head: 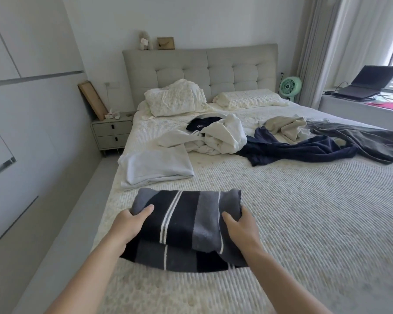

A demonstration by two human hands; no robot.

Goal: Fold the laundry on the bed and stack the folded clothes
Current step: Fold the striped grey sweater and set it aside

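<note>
A folded striped garment (186,225), black and grey with thin white lines, lies near the bed's left front. My left hand (128,225) grips its left edge, thumb on top. My right hand (241,230) grips its right edge the same way. Just beyond lies a folded white garment (154,166). Farther up the bed (304,223) is a crumpled heap of white clothes (218,137) with a small dark item (202,124) on it. To the right lie a navy garment (300,149), a cream one (286,128) and a grey one (368,141), all unfolded.
Two pillows (175,100) lean at the padded headboard (200,69). A nightstand (111,132) stands left of the bed, next to a wardrobe wall. A green fan (290,86) and a ledge with a laptop (368,85) are at the right.
</note>
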